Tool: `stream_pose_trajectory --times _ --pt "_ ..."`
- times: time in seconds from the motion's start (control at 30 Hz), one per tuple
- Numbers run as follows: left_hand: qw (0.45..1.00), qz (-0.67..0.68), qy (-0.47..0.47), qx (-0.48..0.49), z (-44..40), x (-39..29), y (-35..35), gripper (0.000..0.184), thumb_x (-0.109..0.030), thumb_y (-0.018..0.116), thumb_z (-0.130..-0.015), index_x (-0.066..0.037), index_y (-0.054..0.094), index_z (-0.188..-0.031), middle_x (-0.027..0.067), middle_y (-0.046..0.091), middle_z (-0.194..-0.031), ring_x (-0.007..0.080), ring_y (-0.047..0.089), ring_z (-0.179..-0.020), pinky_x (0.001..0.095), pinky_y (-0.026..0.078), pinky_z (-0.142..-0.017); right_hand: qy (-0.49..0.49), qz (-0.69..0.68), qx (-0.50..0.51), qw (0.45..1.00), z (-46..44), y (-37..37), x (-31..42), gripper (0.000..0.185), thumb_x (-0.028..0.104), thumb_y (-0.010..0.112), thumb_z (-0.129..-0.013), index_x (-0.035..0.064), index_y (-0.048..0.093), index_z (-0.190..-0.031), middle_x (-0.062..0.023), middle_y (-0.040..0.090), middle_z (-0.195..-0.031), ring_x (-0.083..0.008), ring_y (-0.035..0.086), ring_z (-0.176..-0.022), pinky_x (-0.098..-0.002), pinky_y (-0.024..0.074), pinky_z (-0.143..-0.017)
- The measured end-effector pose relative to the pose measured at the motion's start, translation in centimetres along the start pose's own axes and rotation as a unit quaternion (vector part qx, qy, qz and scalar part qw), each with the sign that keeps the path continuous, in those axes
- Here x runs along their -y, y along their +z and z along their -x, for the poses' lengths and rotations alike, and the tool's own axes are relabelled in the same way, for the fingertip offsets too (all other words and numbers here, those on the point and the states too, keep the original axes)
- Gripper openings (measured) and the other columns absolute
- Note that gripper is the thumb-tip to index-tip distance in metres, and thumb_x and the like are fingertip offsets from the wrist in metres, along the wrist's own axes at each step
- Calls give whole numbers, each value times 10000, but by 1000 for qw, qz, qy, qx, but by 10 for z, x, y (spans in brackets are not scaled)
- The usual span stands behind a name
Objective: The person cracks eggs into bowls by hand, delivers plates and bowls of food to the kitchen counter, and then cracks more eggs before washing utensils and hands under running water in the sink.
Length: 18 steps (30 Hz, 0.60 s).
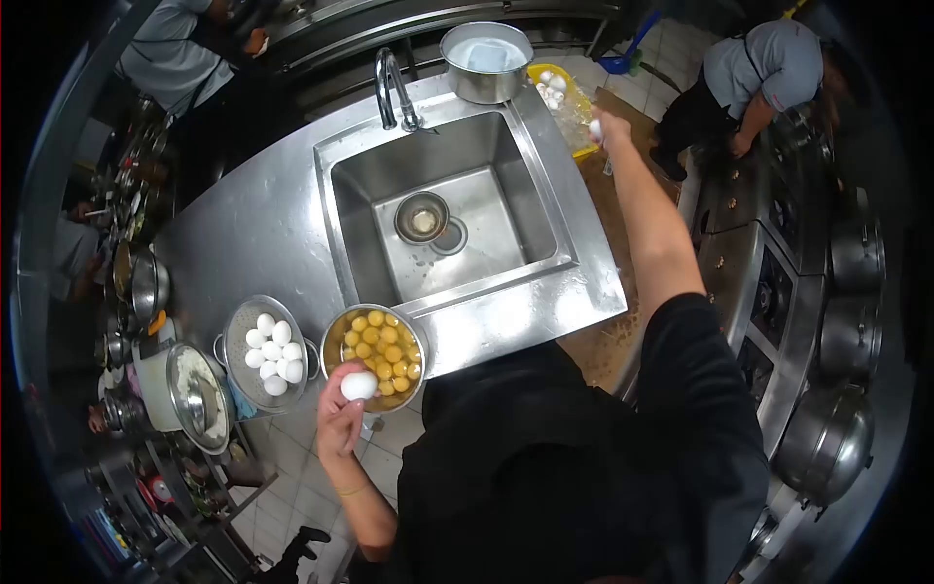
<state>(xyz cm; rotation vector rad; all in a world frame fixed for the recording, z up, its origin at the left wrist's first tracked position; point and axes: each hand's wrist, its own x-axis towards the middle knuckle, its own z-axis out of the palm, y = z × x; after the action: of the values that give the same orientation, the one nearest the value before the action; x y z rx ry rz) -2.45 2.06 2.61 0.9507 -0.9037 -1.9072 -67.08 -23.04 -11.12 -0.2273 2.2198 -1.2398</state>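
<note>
A whole white egg is held in the fingers of my left hand, over the near edge of a metal bowl of cracked eggs with many yolks. My right hand reaches out past the sink's far right corner, closed around something white, beside a yellow container with eggshells. Left of the bowl, a metal colander holds several whole white eggs.
A sink with a small metal bowl inside lies ahead, with a faucet behind. A metal pot stands at the far corner. Co-workers are at the right and far left. Stoves line the right.
</note>
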Motion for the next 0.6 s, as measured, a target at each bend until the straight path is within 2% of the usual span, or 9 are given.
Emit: stream_pose_trajectory --times 0.2,0.3,0.33,0.37,0.4,0.43,0.47,0.5,0.6 --pt "997 1 -22 -79 4 10 6 359 -110 536 -910 29 473 -1235 126 601 -956 183 609 -727 269 513 -630 32 -273 184 944 126 -41 -62 256 354 563 -892 98 552 -900 -74 606 -696 -145 561 -491 -241 365 -352" --pt "991 -68 -8 -115 -7 21 3 371 -65 556 -883 28 486 -1235 113 607 -933 153 585 -682 251 487 -589 -46 -261 358 895 248 -48 -57 296 106 600 -816 90 547 -1107 -76 627 -906 -182 644 -763 -329 518 -735" --pt "993 -64 6 -96 -14 20 12 416 11 557 -844 21 482 -1253 98 611 -911 125 564 -653 240 472 -583 -175 -45 373 910 282 -42 -57 404 -27 610 -763 82 531 -1144 -86 629 -958 -187 652 -825 -348 529 -748" --pt "996 -66 2 -67 -21 18 17 416 11 557 -844 21 482 -1253 98 611 -911 125 564 -653 240 472 -583 -218 -87 459 857 313 -34 -61 451 -76 620 -749 65 522 -1166 -104 636 -987 -191 656 -846 -341 536 -714" --pt "992 -109 -1 -60 -27 17 21 439 38 553 -825 26 479 -1257 95 609 -922 119 563 -663 237 469 -589 -183 -106 539 815 329 -13 -88 447 9 668 -758 70 534 -1181 -83 645 -993 -178 660 -799 -322 532 -647" --pt "987 -152 2 -52 -36 19 24 463 65 549 -805 31 475 -1260 91 607 -933 112 561 -673 233 467 -596 -385 27 498 776 375 -13 -74 472 87 716 -742 94 555 -1185 -70 653 -991 -144 653 -791 -322 524 -638" --pt "976 -207 -13 -61 -41 23 19 450 65 560 -795 32 498 -1240 84 605 -964 110 580 -761 232 482 -661 -369 69 550 746 416 -29 -44 422 182 742 -726 84 599 -1111 -96 667 -960 -216 659 -816 -336 528 -657" --pt "977 -209 -8 -33 -45 30 14 450 65 560 -795 32 498 -1240 84 605 -964 110 580 -761 232 482 -661 -559 39 444 699 437 -11 -67 469 293 752 -710 100 600 -1110 -117 649 -967 -267 643 -768 -339 514 -639" --pt "947 -297 84 -84 -62 27 21 423 41 591 -793 48 523 -1211 71 607 -992 122 589 -880 232 477 -757 -678 -116 298 662 492 -13 -52 485 336 698 -755 94 570 -1156 -106 627 -1036 -247 626 -729 -359 496 -641"
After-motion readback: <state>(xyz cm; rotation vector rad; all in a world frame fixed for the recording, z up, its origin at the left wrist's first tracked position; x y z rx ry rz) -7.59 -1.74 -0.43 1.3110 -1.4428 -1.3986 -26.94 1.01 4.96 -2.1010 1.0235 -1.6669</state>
